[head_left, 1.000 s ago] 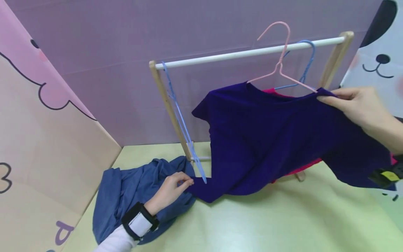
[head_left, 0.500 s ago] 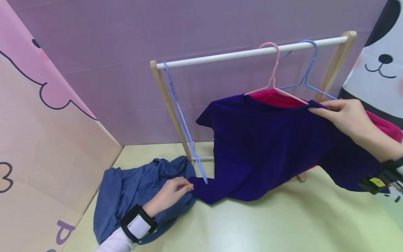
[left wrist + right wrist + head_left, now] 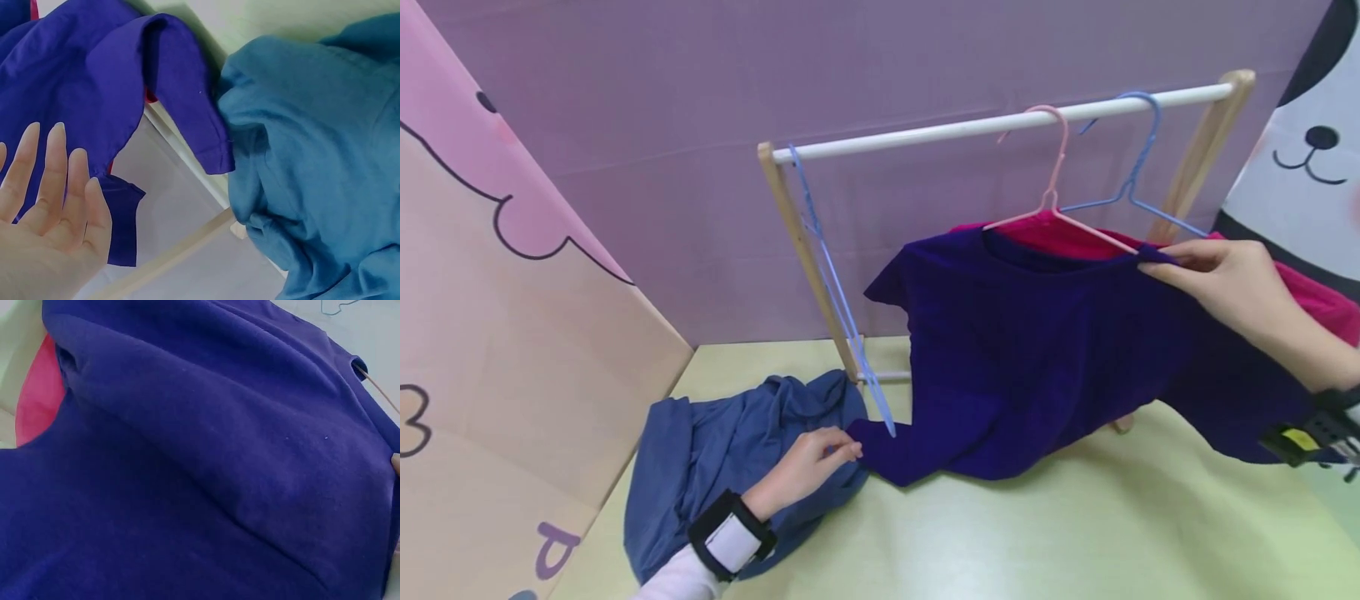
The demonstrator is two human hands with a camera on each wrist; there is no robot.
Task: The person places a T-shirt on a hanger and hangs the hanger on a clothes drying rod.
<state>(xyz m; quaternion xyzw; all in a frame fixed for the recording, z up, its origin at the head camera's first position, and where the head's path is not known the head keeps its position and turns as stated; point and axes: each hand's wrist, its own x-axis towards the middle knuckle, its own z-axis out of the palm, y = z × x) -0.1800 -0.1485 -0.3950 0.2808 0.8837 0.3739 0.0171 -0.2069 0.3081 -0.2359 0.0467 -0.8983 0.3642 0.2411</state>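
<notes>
A dark purple T-shirt (image 3: 1037, 350) hangs on a pink hanger (image 3: 1054, 171), whose hook reaches over the rack's white bar (image 3: 925, 135). My right hand (image 3: 1232, 275) pinches the shirt's shoulder near the hanger's right end, with thumb and fingers on the cloth. Most of the right wrist view is filled by the shirt (image 3: 206, 456); just a bit of a finger shows at its edge. Low on the left, my left hand (image 3: 808, 465) is beside a lower end of the shirt. Its fingers (image 3: 55, 156) look straight and hold nothing in the left wrist view.
Behind the shirt, a red garment (image 3: 1318, 300) hangs on a blue hanger (image 3: 1138, 167). Another blue hanger (image 3: 835, 292) dangles at the rack's left post (image 3: 808, 258). A crumpled blue garment (image 3: 715, 458) lies on the pale green table (image 3: 970, 542), left of the rack.
The right hand has lowered the shirt and pink hanger, and the hook has come down from above the bar onto it. The left hand has barely moved.
</notes>
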